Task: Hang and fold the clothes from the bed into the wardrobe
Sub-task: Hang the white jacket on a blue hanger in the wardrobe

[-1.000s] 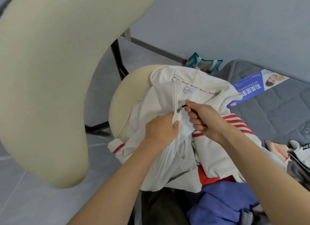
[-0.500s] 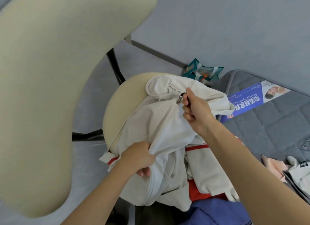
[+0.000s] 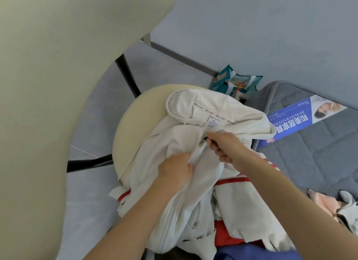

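Observation:
A white zip-up hoodie (image 3: 195, 135) with red stripes lies over the cream seat of a chair (image 3: 133, 122), its hood spread toward the far side and the size label showing. My right hand (image 3: 224, 146) pinches the black zipper pull (image 3: 205, 141) near the collar. Just below it, my left hand (image 3: 175, 171) grips the fabric beside the zip. A blue garment (image 3: 251, 253) and a peach and grey one (image 3: 333, 205) lie near me on the grey mattress (image 3: 313, 159).
The chair's cream backrest (image 3: 58, 85) fills the left of the view, very close. Its black legs stand on the grey floor. Teal snack packets (image 3: 236, 81) lie by the wall. A blue printed label (image 3: 302, 120) lies on the mattress.
My right hand has drawn the zipper pull back down from the collar. My left hand has moved up the zip, from the lower front to just under the pull.

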Available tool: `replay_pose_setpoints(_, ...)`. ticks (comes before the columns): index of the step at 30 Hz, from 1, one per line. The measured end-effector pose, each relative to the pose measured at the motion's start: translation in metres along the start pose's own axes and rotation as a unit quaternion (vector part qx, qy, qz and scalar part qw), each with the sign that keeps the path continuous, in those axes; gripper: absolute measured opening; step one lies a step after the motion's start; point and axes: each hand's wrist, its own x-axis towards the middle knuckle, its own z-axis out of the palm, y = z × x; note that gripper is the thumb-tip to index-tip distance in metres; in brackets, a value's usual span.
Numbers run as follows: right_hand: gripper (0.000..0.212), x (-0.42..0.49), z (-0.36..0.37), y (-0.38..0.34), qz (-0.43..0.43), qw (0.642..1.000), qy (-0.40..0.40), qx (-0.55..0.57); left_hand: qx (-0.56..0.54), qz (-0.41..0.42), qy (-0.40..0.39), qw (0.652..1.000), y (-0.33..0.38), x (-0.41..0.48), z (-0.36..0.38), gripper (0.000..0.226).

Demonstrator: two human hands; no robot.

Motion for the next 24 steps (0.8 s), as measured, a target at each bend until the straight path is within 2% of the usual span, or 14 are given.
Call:
replay_pose_setpoints(3,0.035,0.005,0.006,0.022,-0.004,0.991,-0.006,-0.131,-0.003,-0.031,-0.047,0.998,-0.014,-0.007,0.016,0.017)
replay_pose_setpoints(6,0.035,0.01,0.008,0.035,-0.035,0.979,0.033,-0.199,0.011,-0.039,-0.034,0.999,-0.019,-0.01,0.021,0.025)
replay_pose_setpoints(13,0.031,0.005,0.012,0.04,-0.048,0.979,0.098,-0.171,-0.099,-0.068,0.014,0.993,-0.016,-0.014,0.004,0.03)
replay_pose_setpoints(17,0.017,-0.015,0.016,0.043,-0.068,0.98,0.176,-0.067,-0.122,-0.062,0.042,0.99,-0.012,-0.022,-0.025,0.039)
replay_pose_setpoints(21,0.032,-0.043,0.024,0.047,-0.099,0.965,0.241,-0.023,-0.169,-0.029,0.075,0.982,-0.001,-0.042,-0.05,0.045)
replay_pose_setpoints(24,0.032,-0.072,0.034,0.049,-0.107,0.969,0.222,0.002,-0.188,-0.001,0.092,0.978,0.005,-0.072,-0.064,0.046)
